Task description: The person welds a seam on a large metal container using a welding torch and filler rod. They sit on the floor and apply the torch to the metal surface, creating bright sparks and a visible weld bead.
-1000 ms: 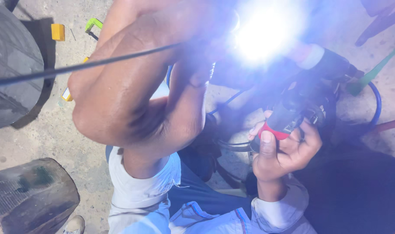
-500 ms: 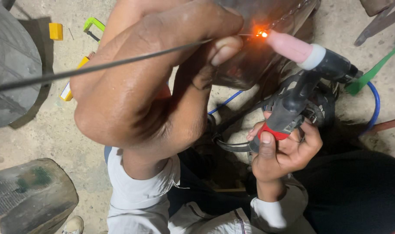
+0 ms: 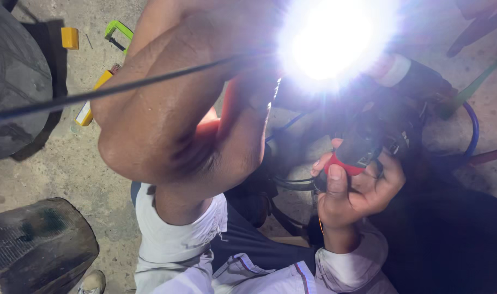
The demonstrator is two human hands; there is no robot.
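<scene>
Left hand (image 3: 199, 120) is raised close to the camera, fingers curled around a thin rod (image 3: 112, 90) that runs from the left edge into the arc glare (image 3: 335, 43). Right hand (image 3: 357, 190) is wrapped tight around the torch (image 3: 368, 141) grip, thumb on its red trigger. Torch head points up into the glare; tip not visible. Concrete floor (image 3: 68, 163) below.

Under me the floor (image 3: 58, 169) is rough, stained concrete; a dark tyre (image 3: 14, 76) lies at my upper left, a worn dark block (image 3: 36, 250) lower left
</scene>
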